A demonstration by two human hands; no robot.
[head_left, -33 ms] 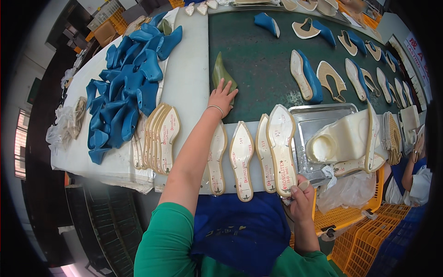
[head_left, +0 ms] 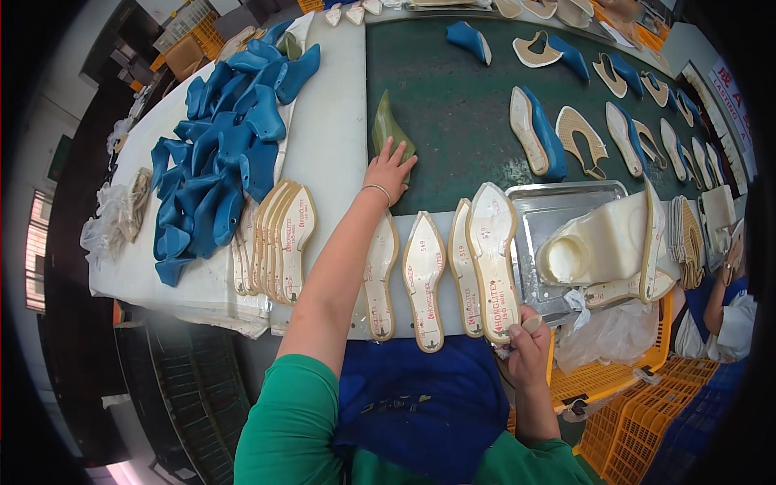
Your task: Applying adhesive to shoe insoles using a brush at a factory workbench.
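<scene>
Dark green matting spreads across our pale desk, where a glossy olive-green shoe last lies near the matting's left edge. Our left grip rests, slightly splayed, over its near end; whether it closes around the last, we cannot tell. Our right grip pinches the heel of a white, tan-edged insole, and blue plastic shoe lasts lie piled to our left.

Pale insoles, metal tray on worktable
</scene>
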